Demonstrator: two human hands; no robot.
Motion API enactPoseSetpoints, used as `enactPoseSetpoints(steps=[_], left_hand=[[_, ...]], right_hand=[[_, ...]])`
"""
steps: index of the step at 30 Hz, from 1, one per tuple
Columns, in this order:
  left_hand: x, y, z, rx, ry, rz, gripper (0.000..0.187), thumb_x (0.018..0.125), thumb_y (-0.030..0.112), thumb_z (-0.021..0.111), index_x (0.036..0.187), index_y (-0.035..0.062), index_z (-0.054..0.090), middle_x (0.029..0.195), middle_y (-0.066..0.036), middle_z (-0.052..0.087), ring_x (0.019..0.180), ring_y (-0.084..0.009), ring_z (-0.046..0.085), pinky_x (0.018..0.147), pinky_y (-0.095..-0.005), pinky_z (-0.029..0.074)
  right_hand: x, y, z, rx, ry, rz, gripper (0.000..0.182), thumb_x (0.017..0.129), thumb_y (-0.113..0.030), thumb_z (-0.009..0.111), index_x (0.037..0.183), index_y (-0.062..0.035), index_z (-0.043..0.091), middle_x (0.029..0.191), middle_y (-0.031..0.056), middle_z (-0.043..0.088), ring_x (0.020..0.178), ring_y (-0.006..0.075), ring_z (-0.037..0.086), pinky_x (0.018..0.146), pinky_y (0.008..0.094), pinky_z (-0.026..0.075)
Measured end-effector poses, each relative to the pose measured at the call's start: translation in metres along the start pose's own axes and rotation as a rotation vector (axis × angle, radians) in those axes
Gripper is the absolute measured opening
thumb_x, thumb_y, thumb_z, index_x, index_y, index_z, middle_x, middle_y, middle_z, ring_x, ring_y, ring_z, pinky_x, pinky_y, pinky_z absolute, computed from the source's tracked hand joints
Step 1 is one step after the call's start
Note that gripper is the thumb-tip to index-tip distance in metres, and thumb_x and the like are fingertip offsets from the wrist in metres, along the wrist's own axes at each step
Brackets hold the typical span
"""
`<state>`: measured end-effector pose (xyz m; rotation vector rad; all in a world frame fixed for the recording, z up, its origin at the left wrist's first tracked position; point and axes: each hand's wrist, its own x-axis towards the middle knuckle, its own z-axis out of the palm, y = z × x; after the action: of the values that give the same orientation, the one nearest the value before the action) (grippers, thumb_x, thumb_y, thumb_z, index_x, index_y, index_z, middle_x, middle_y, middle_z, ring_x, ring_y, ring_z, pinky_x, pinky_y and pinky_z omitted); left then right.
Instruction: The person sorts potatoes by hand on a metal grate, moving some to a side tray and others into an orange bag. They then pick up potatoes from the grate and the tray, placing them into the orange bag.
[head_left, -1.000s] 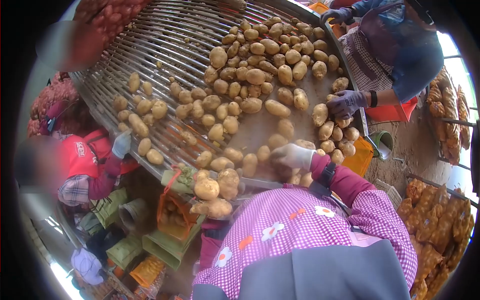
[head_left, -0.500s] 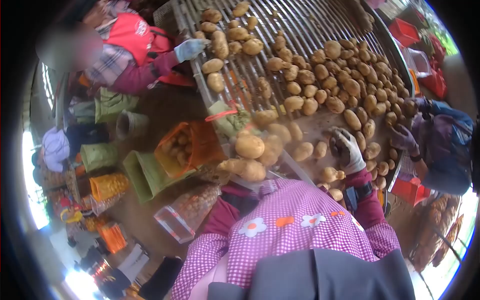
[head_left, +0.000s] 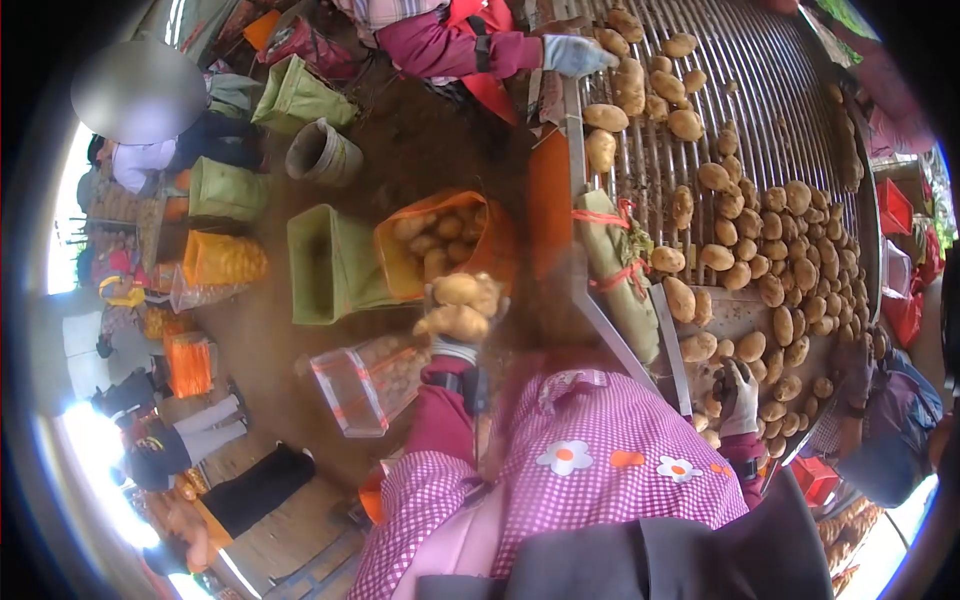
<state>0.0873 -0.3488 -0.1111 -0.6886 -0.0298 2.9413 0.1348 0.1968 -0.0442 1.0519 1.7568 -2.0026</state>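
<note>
My left hand, in a glove, is stretched out to the left and shut on several potatoes stacked in it. Just beyond it stands an orange mesh bag with potatoes inside, its mouth facing me. My gloved right hand is at the near end of the sorting table, beside loose potatoes. Its dark-stained fingers look apart and slightly bent, and I see nothing held in them. Many potatoes lie spread over the table's bars and near end.
Left of the orange bag stands an open green bag. A clear bag of small potatoes lies nearer. A rolled green sack rests along the table's metal edge. A co-worker's gloved hand touches potatoes farther up; another person is at right.
My left hand has carried the potatoes from the table edge leftward to the orange bag. My view has swung left. My right hand stays by the table's potatoes, a little nearer me.
</note>
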Motion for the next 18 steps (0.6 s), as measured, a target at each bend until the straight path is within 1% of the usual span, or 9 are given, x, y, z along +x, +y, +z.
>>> enactPoseSetpoints(steps=[2, 4, 7, 9, 11, 12, 14, 16, 18], left_hand=[[-0.002, 0.049, -0.025, 0.067, 0.152, 0.04, 0.075, 0.082, 0.072, 0.068, 0.125, 0.0109, 0.061, 0.126, -0.015, 0.062, 0.122, -0.0372, 0.058, 0.107, -0.0631, 0.047], [0.059, 0.145, -0.188, 1.721, 0.243, 0.544, 0.07, 0.088, 0.072, 0.058, 0.122, 0.012, 0.062, 0.117, -0.011, 0.066, 0.107, -0.0329, 0.063, 0.096, -0.0536, 0.052], [0.078, 0.194, -0.183, 1.937, 0.25, 0.681, 0.056, 0.096, 0.064, 0.057, 0.119, 0.0121, 0.063, 0.113, -0.006, 0.068, 0.096, -0.024, 0.065, 0.085, -0.0435, 0.055], [0.079, 0.193, -0.09, 0.331, 0.208, 0.148, 0.052, 0.098, 0.062, 0.061, 0.114, 0.012, 0.064, 0.109, -0.005, 0.069, 0.093, -0.0227, 0.067, 0.079, -0.0398, 0.057], [0.112, 0.205, -0.079, 0.596, 0.379, 0.231, 0.059, 0.094, 0.061, 0.066, 0.117, 0.0071, 0.066, 0.111, -0.009, 0.069, 0.099, -0.0271, 0.068, 0.089, -0.0406, 0.056], [0.119, 0.189, -0.053, 1.198, 0.649, 0.46, 0.063, 0.092, 0.061, 0.068, 0.122, 0.0054, 0.066, 0.117, -0.012, 0.069, 0.104, -0.0293, 0.068, 0.093, -0.0414, 0.055], [0.13, 0.158, -0.022, 1.928, 1.109, 0.473, 0.072, 0.089, 0.061, 0.072, 0.13, 0.002, 0.067, 0.129, -0.018, 0.068, 0.116, -0.0337, 0.067, 0.101, -0.0431, 0.054], [0.148, 0.131, -0.031, 2.233, 1.176, 0.075, 0.073, 0.087, 0.063, 0.071, 0.148, 0.0248, 0.059, 0.172, -0.019, 0.018, 0.156, -0.042, 0.024, 0.119, -0.0553, 0.038], [0.151, 0.102, -0.041, 2.449, 1.164, 0.123, 0.077, 0.086, 0.062, 0.073, 0.153, 0.0317, 0.05, 0.171, -0.015, 0.018, 0.157, -0.0453, 0.017, 0.119, -0.0604, 0.034]], right_hand=[[-0.017, -0.013, 0.032, -0.055, -0.033, 0.017, 0.026, 0.103, -0.019, 0.065, 0.121, 0.0004, 0.067, 0.085, 0.0039, 0.068, 0.061, 0.0107, 0.059, 0.054, 0.0244, 0.046], [-0.022, -0.007, 0.049, -0.078, -0.08, 0.025, 0.026, 0.103, -0.017, 0.064, 0.12, 0.0016, 0.068, 0.084, 0.0034, 0.068, 0.063, 0.0103, 0.061, 0.057, 0.0239, 0.047], [-0.045, -0.023, 0.079, -0.295, -0.1, -0.031, 0.026, 0.102, -0.016, 0.063, 0.12, 0.0026, 0.068, 0.083, 0.0036, 0.069, 0.064, 0.0101, 0.061, 0.058, 0.0239, 0.048], [-0.052, -0.022, 0.088, -0.305, -0.07, -0.044, 0.026, 0.102, -0.016, 0.063, 0.119, 0.0034, 0.068, 0.084, 0.0038, 0.069, 0.063, 0.0093, 0.06, 0.057, 0.0238, 0.048], [-0.057, -0.018, 0.09, -0.323, -0.049, -0.055, 0.026, 0.103, -0.015, 0.063, 0.119, 0.0038, 0.068, 0.085, 0.0036, 0.069, 0.063, 0.0088, 0.059, 0.056, 0.0238, 0.047], [-0.057, -0.012, 0.088, -0.337, -0.045, -0.06, 0.026, 0.103, -0.014, 0.062, 0.12, 0.0038, 0.068, 0.086, 0.0034, 0.069, 0.063, 0.0087, 0.059, 0.056, 0.0238, 0.047], [-0.061, -0.011, 0.093, -0.39, -0.056, -0.077, 0.027, 0.102, -0.014, 0.062, 0.121, 0.0045, 0.067, 0.087, 0.0034, 0.069, 0.064, 0.0081, 0.059, 0.056, 0.0237, 0.047], [-0.071, -0.017, 0.111, -0.469, -0.088, -0.105, 0.029, 0.101, -0.014, 0.063, 0.122, 0.0059, 0.068, 0.087, 0.0037, 0.07, 0.065, 0.0071, 0.06, 0.056, 0.0233, 0.049], [-0.075, -0.014, 0.119, -0.504, -0.079, -0.058, 0.031, 0.102, -0.014, 0.062, 0.124, 0.0061, 0.067, 0.091, 0.0051, 0.071, 0.066, 0.0079, 0.061, 0.058, 0.0228, 0.049]])
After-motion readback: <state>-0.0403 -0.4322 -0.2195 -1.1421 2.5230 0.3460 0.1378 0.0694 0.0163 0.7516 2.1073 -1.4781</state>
